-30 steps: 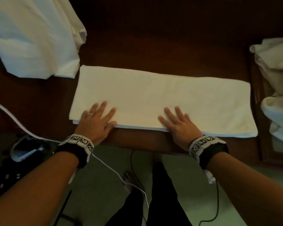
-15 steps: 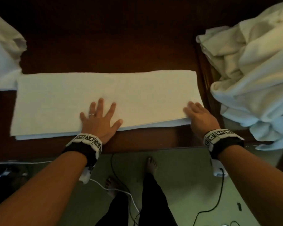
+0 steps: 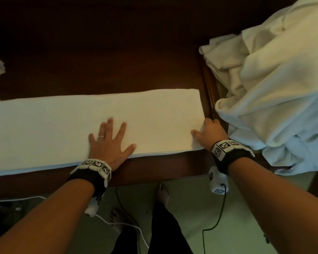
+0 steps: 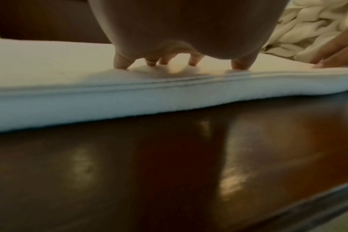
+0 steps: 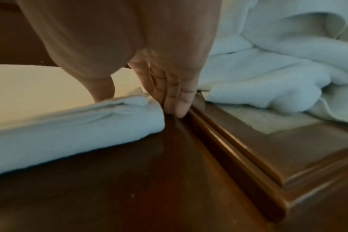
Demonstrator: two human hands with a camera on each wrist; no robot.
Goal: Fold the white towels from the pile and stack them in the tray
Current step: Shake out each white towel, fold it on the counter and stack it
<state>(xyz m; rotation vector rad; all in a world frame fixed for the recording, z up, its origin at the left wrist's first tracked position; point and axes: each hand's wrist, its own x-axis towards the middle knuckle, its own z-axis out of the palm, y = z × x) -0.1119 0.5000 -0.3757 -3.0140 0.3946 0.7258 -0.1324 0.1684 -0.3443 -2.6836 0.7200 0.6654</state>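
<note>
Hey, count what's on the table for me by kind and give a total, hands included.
Folded white towel: 1
Heap of unfolded white towels: 1
Wooden tray: 1
Hands: 2, left hand and right hand
Total: 5

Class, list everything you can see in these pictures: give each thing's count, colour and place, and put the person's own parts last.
folded towel: one, white, flat on the table's near part
towel pile: one heap, white, at the right, over the tray
tray: one, brown wood, right of the folded towel
table: one, dark brown
cables: black and white, on the floor
left hand: spread flat on the folded towel
right hand: at the folded towel's right end
</note>
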